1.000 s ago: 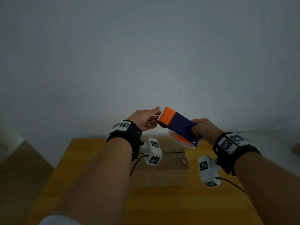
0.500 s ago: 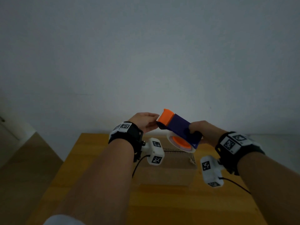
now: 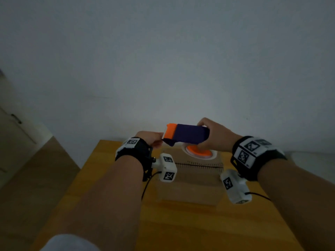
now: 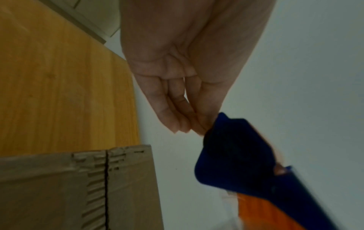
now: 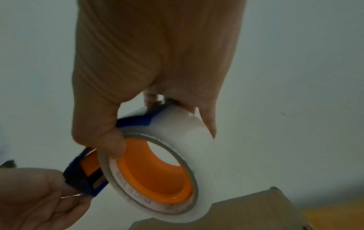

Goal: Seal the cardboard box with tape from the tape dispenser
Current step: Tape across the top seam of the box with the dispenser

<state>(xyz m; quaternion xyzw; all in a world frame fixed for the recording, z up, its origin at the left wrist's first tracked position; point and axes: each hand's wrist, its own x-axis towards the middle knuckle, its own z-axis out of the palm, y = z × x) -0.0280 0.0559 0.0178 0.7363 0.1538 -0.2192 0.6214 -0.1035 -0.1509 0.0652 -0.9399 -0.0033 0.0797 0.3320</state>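
Blue-and-orange plastic tape dispenser [image 3: 186,135] gripped by right hand [image 3: 216,135] above closed brown cardboard box [image 3: 192,183], left hand [image 3: 151,140] fingertips [image 4: 199,126] pinching its front end

The head view looks forward and down over both forearms. Each wrist view looks close along its palm; all three share the blue-and-orange plastic tape dispenser [image 3: 184,135] and brown cardboard box [image 4: 59,191].
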